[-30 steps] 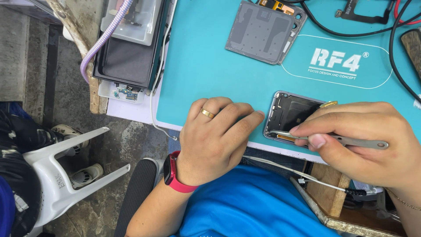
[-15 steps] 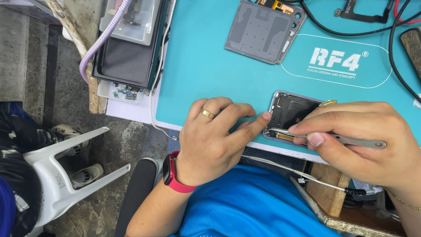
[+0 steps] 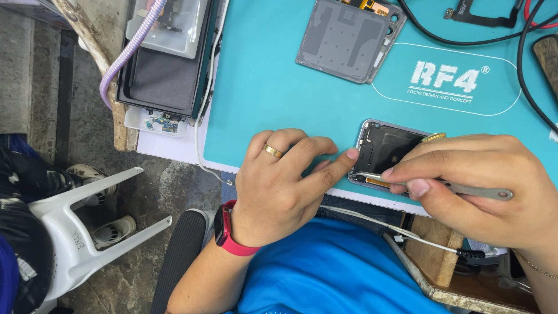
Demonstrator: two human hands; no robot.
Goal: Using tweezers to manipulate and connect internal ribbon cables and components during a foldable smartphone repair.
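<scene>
Two hands on opened phone frame (image 3: 388, 152) at near edge of teal worktop mat (image 3: 279, 87). Left hand (image 3: 285, 186) unclenched, fingertip steadying frame's left edge. Right hand (image 3: 488, 186) pinches metal pry tool (image 3: 453, 187), tip inside. Frame likely light, rigid, fragile inside; grip by edges.

I sit at a workbench covered by a turquoise mat (image 3: 279, 87), its near edge white. To my left the bench ends in a worn, chipped wooden edge (image 3: 93, 35). Beyond that the floor (image 3: 35, 87) is rough grey concrete, stained and uneven. A white plastic chair (image 3: 75, 232) stands on it down at my left, its legs splayed toward me. Under the bench to my right a block of bare wood (image 3: 433, 256) shows. The light is even and soft, like daylight, with only faint shadows.
</scene>
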